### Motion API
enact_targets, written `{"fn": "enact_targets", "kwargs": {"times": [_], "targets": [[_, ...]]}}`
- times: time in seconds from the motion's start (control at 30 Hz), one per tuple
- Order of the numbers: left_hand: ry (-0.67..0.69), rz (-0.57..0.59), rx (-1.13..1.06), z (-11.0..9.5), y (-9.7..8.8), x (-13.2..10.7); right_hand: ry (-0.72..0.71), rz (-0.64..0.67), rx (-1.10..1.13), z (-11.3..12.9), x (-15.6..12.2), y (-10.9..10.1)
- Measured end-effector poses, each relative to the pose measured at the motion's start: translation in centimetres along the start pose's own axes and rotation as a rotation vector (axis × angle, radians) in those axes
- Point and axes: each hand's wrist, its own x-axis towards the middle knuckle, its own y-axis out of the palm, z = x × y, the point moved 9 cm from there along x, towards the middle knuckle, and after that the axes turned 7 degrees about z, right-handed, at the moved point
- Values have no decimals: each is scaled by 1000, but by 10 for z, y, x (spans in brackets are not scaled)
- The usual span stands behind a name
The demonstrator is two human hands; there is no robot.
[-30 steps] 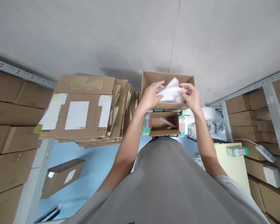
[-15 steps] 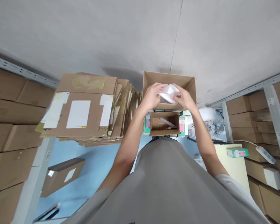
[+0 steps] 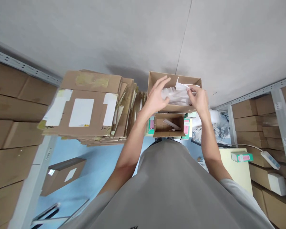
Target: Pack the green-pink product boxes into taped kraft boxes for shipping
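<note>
A larger open cardboard box (image 3: pixel 173 78) stands against the wall, with a heap of white, semi-transparent packing pieces (image 3: pixel 178 97) inside. My left hand (image 3: pixel 157 95) reaches over the box's left side, fingers spread and nothing in its grasp. At the right side, my right hand (image 3: pixel 198 98) pinches the edge of a thin white sheet (image 3: pixel 181 85), whether paper or film I cannot tell. Nearer my body sits a smaller open cardboard box (image 3: pixel 162 127) holding a narrow white strip (image 3: pixel 171 124). Green and pink packages (image 3: pixel 186 127) show on both sides of it.
To the left rises a thick stack of flattened cardboard boxes (image 3: pixel 85 95). Shelves of cartons (image 3: pixel 11 133) flank both sides. On the right are a cream table (image 3: pixel 235 173) with a green package (image 3: pixel 241 156), a power strip (image 3: pixel 271 160) and plastic wrapping (image 3: pixel 220 130).
My hands have moved apart, the left one opening. The white bundle that was between them is now spread in the larger box, and the right hand pinches a sheet.
</note>
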Motion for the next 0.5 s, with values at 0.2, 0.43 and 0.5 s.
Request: {"fn": "enact_targets", "kwargs": {"times": [0.2,0.43,0.5], "targets": [[56,-12,-177,-58,-9,-15,-193,7,192,43,-50,-9],[-219,32,-367,-14,13,-108,-151,247,178,30,-123,40],[-325,52,-317,13,34,-136,-69,364,86,8,-136,76]]}}
